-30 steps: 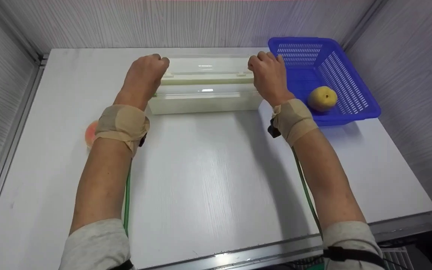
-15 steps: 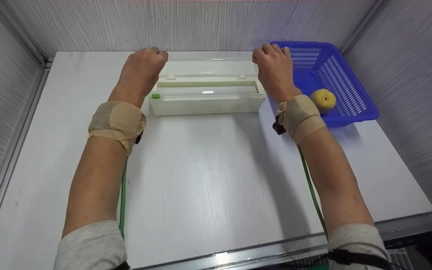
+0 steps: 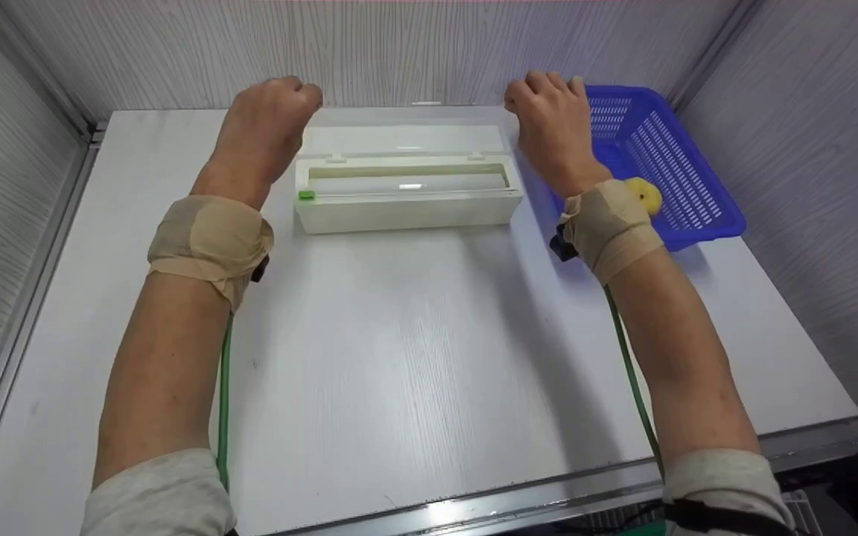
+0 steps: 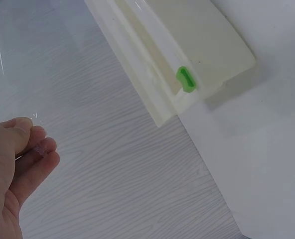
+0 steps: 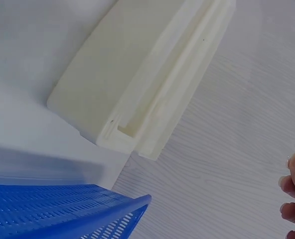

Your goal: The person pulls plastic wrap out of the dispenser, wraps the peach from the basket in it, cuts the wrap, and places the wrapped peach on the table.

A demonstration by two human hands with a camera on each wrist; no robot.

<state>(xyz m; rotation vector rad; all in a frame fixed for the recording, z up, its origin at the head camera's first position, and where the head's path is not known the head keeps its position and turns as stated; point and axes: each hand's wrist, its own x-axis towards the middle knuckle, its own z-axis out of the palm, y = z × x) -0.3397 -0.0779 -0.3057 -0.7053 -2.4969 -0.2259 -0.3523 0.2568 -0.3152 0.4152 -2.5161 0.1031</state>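
Beyond a white cling film dispenser, my two hands are raised near the table's back edge. Clear cling film stretches between them, nearly invisible apart from a few glints. My left hand pinches one corner of it between thumb and fingers, as the left wrist view shows. The opposite corner is pinched by my right hand, only partly seen in the right wrist view. The dispenser's lid is folded back, and a film roll lies inside. At its left front end sits a green slider.
A blue plastic basket stands at the right, under and beside my right forearm. Inside is a round yellow fruit, partly hidden by the wrist. The grey wood-grain back wall rises just behind the hands.
Both hands have moved away from me and slightly apart, drawing the film out from the dispenser. The reddish fruit by my left wrist is now hidden behind the arm.
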